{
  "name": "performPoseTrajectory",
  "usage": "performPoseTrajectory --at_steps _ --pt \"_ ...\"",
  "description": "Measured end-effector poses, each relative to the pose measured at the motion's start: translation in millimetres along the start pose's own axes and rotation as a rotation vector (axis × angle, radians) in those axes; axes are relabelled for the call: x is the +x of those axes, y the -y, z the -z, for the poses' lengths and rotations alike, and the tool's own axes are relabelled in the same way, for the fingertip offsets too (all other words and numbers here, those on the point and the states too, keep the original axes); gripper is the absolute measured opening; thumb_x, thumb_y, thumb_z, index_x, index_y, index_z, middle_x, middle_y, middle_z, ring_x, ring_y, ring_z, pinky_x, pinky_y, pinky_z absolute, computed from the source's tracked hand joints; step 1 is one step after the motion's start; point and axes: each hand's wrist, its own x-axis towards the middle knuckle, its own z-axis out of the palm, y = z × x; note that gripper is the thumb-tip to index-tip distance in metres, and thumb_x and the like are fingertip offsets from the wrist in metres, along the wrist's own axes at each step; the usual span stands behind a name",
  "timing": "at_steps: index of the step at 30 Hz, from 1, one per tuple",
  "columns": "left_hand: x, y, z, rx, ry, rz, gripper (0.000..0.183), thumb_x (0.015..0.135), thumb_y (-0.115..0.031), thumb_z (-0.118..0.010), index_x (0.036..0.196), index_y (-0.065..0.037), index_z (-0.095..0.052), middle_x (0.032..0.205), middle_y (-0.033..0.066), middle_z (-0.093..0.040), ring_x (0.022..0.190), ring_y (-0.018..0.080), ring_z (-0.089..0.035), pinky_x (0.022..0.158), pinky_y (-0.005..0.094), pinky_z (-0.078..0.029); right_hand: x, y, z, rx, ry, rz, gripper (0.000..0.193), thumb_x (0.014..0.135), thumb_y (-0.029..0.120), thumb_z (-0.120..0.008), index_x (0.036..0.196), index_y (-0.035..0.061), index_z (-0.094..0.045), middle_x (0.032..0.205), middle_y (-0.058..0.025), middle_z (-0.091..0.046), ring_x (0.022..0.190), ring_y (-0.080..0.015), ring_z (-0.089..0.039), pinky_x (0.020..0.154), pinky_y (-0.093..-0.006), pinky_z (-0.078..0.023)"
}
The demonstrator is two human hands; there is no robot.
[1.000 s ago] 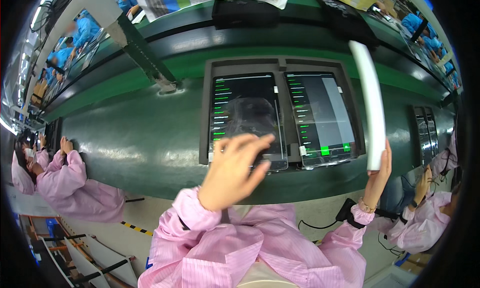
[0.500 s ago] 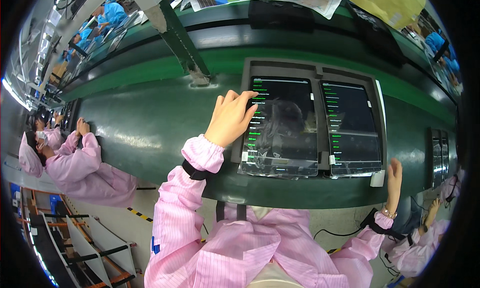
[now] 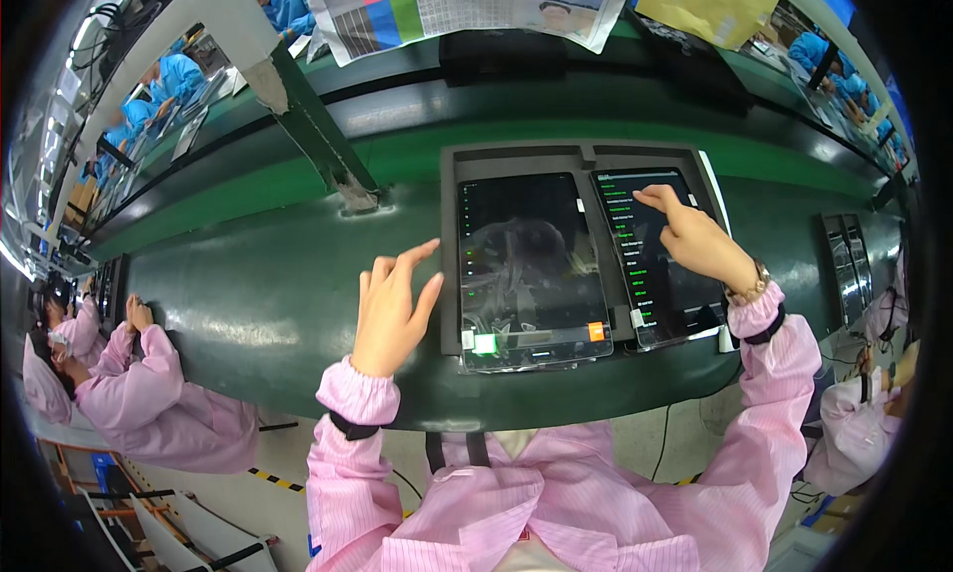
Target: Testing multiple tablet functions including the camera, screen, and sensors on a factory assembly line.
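Observation:
Two black tablets lie side by side in a dark grey tray. The left tablet has a nearly dark screen, with a green and an orange button near its bottom edge. On the right tablet a list of green and white lines is lit. Over this list is my right hand, its index finger stretched to the upper part of the screen, holding nothing. My left hand hovers just left of the tray, fingers apart and holding nothing. It appears clear of the left tablet.
The tray rests on a green bench. A green post stands behind it to the left. Printed sheets and a yellow sheet hang at the back. Another tray of devices is at the right. Co-workers sit at both sides.
My left hand has moved off the left tablet, whose list gave way to a nearly dark screen with coloured buttons. My right hand has come up from the bench edge onto the right tablet.

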Motion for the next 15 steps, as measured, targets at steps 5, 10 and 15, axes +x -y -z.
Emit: performPoseTrajectory --at_steps 5,10,15 --pt "-30.2 15.8 14.1 -0.033 -0.021 0.088 0.038 0.089 -0.019 -0.056 0.124 -0.009 -0.050 0.115 0.0030 -0.059 0.092 0.0223 -0.048 0.082 0.0323 -0.034 17.8 -1.4 -14.6 -0.088 0.026 0.038 0.044 0.075 -0.002 -0.044 0.118 -0.0001 -0.035 0.126 -0.0176 -0.053 0.103 -0.0402 -0.056 0.086 -0.0425 -0.045" --pt "-52.5 24.9 20.7 -0.074 -0.026 0.188 0.038 0.088 -0.019 -0.056 0.125 -0.010 -0.051 0.116 0.0029 -0.057 0.091 0.0219 -0.049 0.082 0.0331 -0.035 12.3 13.3 -14.6 0.204 0.017 -0.049 0.038 0.081 0.000 -0.043 0.118 0.0002 -0.036 0.118 -0.0139 -0.059 0.071 -0.0265 -0.061 0.063 -0.0343 -0.049" --pt "-63.5 25.1 17.8 -0.136 -0.093 0.190 0.039 0.086 -0.019 -0.058 0.125 -0.012 -0.052 0.112 0.0041 -0.058 0.089 0.0221 -0.049 0.082 0.0344 -0.036 7.1 36.8 -31.4 0.584 0.277 -0.277 0.036 0.090 0.011 -0.048 0.121 -0.0009 -0.035 0.100 -0.0117 -0.062 0.040 -0.0073 -0.044 0.035 -0.0226 -0.035"
